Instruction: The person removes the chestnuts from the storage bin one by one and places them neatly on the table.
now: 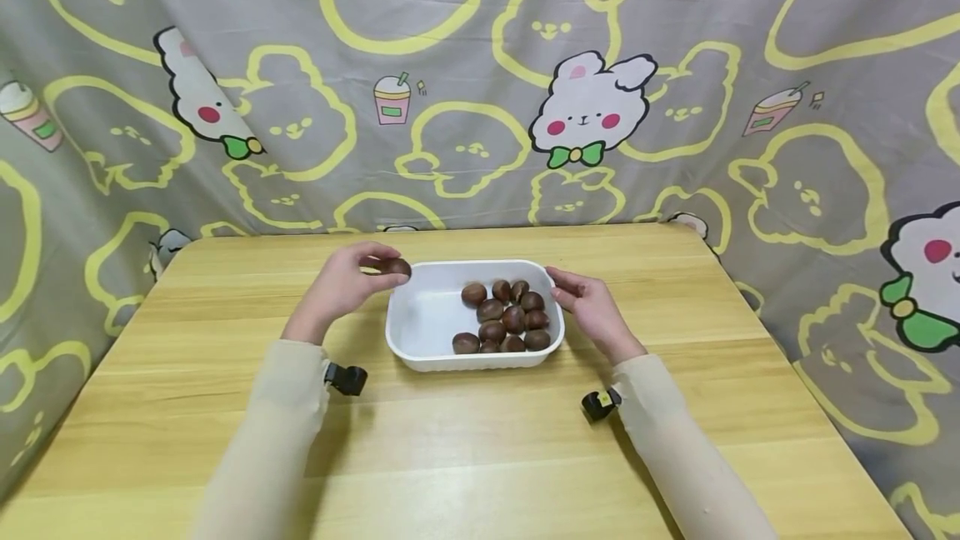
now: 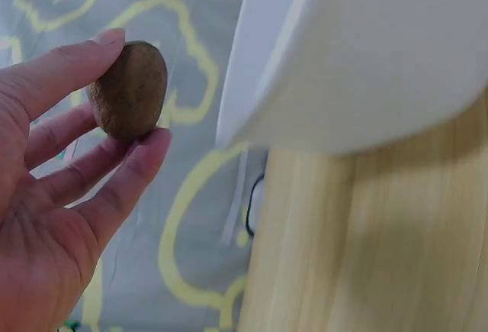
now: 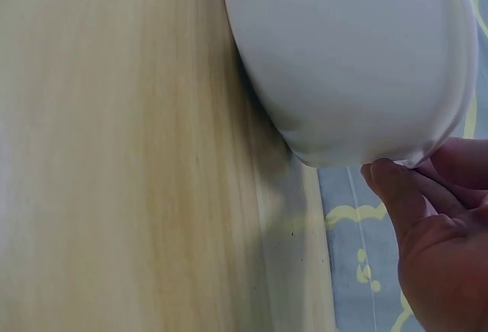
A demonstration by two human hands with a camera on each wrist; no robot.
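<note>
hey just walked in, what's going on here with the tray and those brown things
A person is handling chestnuts at a wooden table. Their left hand pinches one chestnut between thumb and fingers, near the left end of a white tray. Their right hand holds the tray's rim at the right end. The other chestnuts lie inside the tray, grouped toward its right side.

Left grip pinching brown nut, near white tray, wooden table
</note>
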